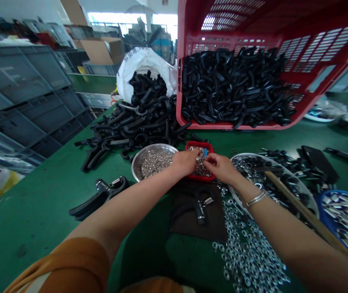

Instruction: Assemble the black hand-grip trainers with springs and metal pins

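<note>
Both of my hands are at a small red basket (208, 178) of little metal pieces (198, 170). My left hand (187, 162) reaches over its left side with the fingers curled down among the pieces; whatever they hold is hidden. On the right side, my right hand (221, 167) has thumb and forefinger pinched together at the rim, on something too small to name. A small blue item (205, 152) shows between the hands. Just below, a black hand grip (200, 207) with a metal spring lies on a dark mat (213, 232).
Left of the basket stands a metal bowl (137, 169) of small parts. Assembled hand grips (100, 199) lie nearby. Behind are heaped black handles (131, 122) and a large red crate (237, 127). Loose metal eyelets (250, 252), a wooden stick (296, 203) and a blue basin (323, 211) are right.
</note>
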`<action>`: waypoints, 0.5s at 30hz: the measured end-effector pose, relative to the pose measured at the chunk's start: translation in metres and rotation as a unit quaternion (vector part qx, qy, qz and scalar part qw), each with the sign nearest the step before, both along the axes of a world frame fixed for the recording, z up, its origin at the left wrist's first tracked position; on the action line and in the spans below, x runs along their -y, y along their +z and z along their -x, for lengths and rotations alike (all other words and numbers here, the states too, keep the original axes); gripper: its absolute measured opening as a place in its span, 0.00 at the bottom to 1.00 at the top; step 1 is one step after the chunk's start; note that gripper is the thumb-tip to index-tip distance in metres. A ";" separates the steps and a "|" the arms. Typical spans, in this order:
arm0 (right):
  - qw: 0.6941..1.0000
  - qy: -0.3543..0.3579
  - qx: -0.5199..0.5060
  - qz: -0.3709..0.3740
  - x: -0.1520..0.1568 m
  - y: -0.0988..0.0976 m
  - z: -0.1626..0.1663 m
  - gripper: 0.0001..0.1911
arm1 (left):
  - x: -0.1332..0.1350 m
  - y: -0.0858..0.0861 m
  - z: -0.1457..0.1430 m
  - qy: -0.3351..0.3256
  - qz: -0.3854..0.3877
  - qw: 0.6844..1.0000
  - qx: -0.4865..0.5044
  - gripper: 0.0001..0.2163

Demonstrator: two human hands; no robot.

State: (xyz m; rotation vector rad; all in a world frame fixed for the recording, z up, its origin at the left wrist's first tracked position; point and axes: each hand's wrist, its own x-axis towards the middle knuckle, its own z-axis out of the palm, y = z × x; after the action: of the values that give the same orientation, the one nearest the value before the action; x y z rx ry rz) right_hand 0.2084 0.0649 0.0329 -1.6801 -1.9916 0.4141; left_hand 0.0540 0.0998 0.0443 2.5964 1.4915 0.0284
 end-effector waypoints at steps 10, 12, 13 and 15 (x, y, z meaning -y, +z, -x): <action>0.999 0.006 0.026 -0.035 0.027 -0.002 -0.003 0.05 | 0.000 -0.004 -0.007 -0.059 0.027 0.998 -0.008 0.10; 0.998 0.009 0.046 -0.034 0.037 -0.001 -0.004 0.04 | 0.000 -0.006 -0.005 -0.052 0.019 0.998 0.001 0.10; 0.998 0.011 0.055 -0.032 0.043 -0.002 -0.005 0.04 | -0.001 -0.006 -0.003 -0.050 0.015 0.999 0.007 0.10; 0.997 0.016 0.072 -0.026 0.054 -0.005 -0.006 0.05 | -0.001 -0.006 -0.001 -0.048 0.007 0.999 0.022 0.10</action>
State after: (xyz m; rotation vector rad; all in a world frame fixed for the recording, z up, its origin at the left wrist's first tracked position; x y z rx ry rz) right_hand 0.2142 0.0104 0.0281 -1.6899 -2.1167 0.2572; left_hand 0.0549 0.1010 0.0384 2.6348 1.3467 0.0634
